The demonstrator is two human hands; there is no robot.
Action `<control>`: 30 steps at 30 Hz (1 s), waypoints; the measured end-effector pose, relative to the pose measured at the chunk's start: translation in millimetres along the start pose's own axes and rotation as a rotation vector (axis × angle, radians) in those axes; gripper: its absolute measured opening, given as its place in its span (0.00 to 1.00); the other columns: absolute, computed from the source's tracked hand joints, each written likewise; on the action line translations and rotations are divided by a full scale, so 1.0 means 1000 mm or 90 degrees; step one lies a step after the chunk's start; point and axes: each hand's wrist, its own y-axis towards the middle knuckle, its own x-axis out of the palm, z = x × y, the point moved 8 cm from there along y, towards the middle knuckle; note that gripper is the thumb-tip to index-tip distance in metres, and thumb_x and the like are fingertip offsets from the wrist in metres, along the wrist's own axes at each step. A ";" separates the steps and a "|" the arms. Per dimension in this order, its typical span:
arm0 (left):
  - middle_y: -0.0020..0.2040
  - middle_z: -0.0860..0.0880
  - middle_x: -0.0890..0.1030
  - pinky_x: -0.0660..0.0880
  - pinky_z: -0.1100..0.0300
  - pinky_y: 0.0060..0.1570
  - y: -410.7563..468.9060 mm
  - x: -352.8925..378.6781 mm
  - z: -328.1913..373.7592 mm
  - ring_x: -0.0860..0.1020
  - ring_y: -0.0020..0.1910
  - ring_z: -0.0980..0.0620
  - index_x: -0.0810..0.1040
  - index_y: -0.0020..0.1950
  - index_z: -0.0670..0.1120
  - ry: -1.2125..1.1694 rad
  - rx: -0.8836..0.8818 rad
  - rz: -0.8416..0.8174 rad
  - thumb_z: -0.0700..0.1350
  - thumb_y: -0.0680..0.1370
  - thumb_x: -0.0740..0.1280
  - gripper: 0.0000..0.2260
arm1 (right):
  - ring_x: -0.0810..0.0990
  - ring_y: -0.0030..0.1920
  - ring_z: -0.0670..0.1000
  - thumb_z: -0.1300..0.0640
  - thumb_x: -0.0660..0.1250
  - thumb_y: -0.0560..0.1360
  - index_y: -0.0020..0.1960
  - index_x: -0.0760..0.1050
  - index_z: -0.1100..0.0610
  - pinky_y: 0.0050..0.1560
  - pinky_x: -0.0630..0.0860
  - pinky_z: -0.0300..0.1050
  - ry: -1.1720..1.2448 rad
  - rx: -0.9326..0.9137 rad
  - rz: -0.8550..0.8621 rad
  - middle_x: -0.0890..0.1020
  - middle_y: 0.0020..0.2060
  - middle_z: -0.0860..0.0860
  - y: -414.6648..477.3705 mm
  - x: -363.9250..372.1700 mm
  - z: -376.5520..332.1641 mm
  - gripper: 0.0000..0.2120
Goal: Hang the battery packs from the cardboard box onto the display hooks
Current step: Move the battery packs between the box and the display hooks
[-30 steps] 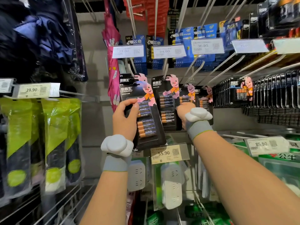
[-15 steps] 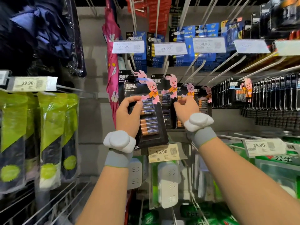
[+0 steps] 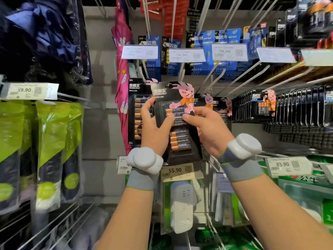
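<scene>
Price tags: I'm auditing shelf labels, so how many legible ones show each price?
24.90 tag: 2
36.90 tag: 1
39.90 tag: 1
55.90 tag: 1
85.90 tag: 1
Total: 6 legible

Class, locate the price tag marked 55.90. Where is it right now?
In the head view, the 55.90 price tag hangs at lower centre, directly below the held battery pack and above the white power strip.
</scene>
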 end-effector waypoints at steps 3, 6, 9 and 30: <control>0.55 0.45 0.81 0.78 0.65 0.40 -0.001 0.005 0.000 0.82 0.47 0.57 0.58 0.68 0.58 0.011 -0.004 -0.007 0.39 0.79 0.66 0.25 | 0.84 0.43 0.56 0.66 0.67 0.75 0.57 0.75 0.61 0.46 0.82 0.55 0.045 -0.018 0.033 0.83 0.45 0.59 -0.001 -0.006 -0.005 0.11; 0.57 0.43 0.80 0.80 0.58 0.45 -0.001 0.006 -0.006 0.82 0.51 0.51 0.61 0.69 0.55 0.006 -0.046 -0.017 0.42 0.79 0.66 0.23 | 0.83 0.47 0.59 0.66 0.67 0.76 0.60 0.74 0.63 0.49 0.81 0.58 0.071 -0.039 0.071 0.83 0.50 0.62 0.001 -0.011 -0.013 0.13; 0.57 0.43 0.81 0.80 0.51 0.52 -0.002 0.005 -0.009 0.81 0.54 0.48 0.67 0.69 0.48 0.029 -0.075 -0.026 0.43 0.79 0.66 0.20 | 0.83 0.46 0.59 0.65 0.67 0.76 0.59 0.74 0.62 0.48 0.81 0.59 0.074 -0.058 0.089 0.83 0.48 0.61 0.003 -0.013 -0.021 0.12; 0.63 0.48 0.75 0.75 0.54 0.52 0.010 0.005 -0.013 0.78 0.51 0.50 0.61 0.74 0.48 0.328 -0.101 -0.015 0.42 0.78 0.66 0.26 | 0.79 0.57 0.59 0.61 0.72 0.71 0.57 0.76 0.59 0.61 0.74 0.60 -0.022 0.000 0.177 0.81 0.55 0.58 0.047 -0.019 0.005 0.15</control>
